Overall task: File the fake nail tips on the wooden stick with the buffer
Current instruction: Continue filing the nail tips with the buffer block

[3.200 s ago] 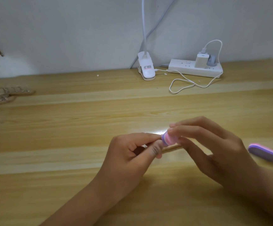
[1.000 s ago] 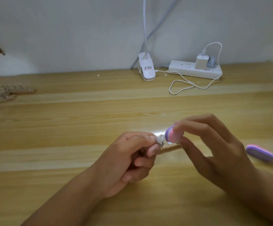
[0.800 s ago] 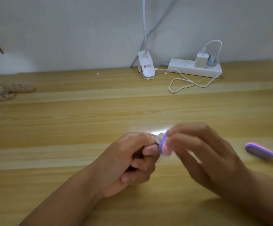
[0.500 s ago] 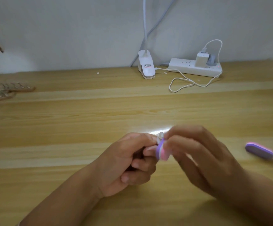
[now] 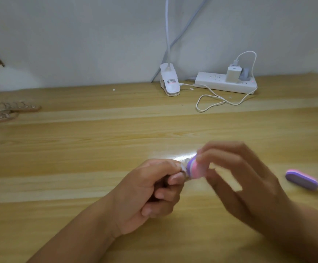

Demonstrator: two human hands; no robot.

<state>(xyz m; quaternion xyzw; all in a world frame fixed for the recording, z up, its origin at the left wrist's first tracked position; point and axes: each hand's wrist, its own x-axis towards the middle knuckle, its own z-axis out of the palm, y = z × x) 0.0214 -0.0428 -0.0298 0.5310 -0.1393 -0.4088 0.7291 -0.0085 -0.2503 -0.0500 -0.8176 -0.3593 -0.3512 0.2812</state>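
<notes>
My left hand [image 5: 150, 192] is curled round a wooden stick with clear fake nail tips [image 5: 185, 166]; only a small bit of the stick and one tip shows past my thumb. A pink and purple buffer [image 5: 194, 168] is pinched between the thumb and fingers of my right hand [image 5: 237, 179], and its purple edge touches the tip. My right hand is blurred by motion. Both hands are just above the wooden table [image 5: 78, 149].
A second pink and purple buffer [image 5: 302, 179] lies on the table to the right. More sticks with nail tips [image 5: 4, 112] lie at the far left. At the back stand a white clip lamp base [image 5: 169, 82] and a power strip [image 5: 226, 83] with a looping cable.
My right hand has kept rubbing the buffer back and forth against the nail tip; it is now slightly higher and further right than half a second ago. My left hand has stayed nearly still.
</notes>
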